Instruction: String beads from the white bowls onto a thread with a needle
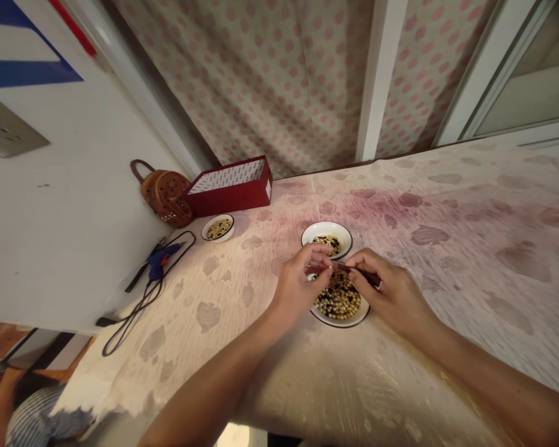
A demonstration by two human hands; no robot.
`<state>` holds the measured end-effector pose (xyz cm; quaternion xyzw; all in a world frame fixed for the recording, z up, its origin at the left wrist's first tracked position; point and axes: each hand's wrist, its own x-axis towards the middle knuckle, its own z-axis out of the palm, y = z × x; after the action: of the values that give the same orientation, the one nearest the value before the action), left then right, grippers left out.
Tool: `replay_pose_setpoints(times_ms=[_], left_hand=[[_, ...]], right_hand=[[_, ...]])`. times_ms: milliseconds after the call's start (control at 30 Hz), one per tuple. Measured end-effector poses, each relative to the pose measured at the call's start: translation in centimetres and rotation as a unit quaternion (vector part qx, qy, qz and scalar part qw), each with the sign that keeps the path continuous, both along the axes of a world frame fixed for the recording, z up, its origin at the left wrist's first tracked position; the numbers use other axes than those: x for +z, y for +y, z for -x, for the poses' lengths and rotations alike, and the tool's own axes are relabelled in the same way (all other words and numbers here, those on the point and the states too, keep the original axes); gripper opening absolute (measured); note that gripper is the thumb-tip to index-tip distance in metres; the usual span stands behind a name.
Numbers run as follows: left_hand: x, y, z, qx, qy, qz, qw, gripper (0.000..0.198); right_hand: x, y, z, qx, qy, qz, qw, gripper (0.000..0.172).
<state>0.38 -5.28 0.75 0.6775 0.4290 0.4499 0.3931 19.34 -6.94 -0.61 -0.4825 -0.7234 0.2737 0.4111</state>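
Beans (339, 297) heaped in bowl (342, 323); L hand (302, 287) and R hand (391, 292) both pinch thin dark stick (351, 270) just above. Slip or knock could tip bowl, spill beans.

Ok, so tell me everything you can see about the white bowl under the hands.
The white bowl is a shallow, round dish that looks like glazed ceramic or enamel, with a thin dark line along its rim. It holds a heap of pale yellow and black beans. It sits flat on the stained, patterned table. The left hand and right hand hang over it, hiding its far side, so I can't tell whether they touch it. Another white bowl lies just beyond it.
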Motion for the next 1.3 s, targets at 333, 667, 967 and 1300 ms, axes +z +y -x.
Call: replay_pose_setpoints(times_ms=[333,667,967,1300], left_hand=[[0.4,4.1,0.4,0.027,0.096,-0.058,0.993,0.034],[1.6,-0.1,0.2,-0.092,0.318,-0.109,0.937,0.03],[1.2,-0.2,0.0,-0.094,0.339,-0.12,0.928,0.006],[0.5,-0.3,0.2,-0.045,0.186,-0.065,0.979,0.032]], right_hand=[[0.1,0.2,0.0,-0.046,0.009,-0.029,0.998,0.008],[0.4,0.1,-0.1,-0.078,0.032,-0.027,0.996,0.009],[0.4,0.1,0.0,-0.074,0.038,-0.02,0.996,0.008],[0.4,-0.1,0.0,-0.05,0.041,-0.019,0.998,0.008]])
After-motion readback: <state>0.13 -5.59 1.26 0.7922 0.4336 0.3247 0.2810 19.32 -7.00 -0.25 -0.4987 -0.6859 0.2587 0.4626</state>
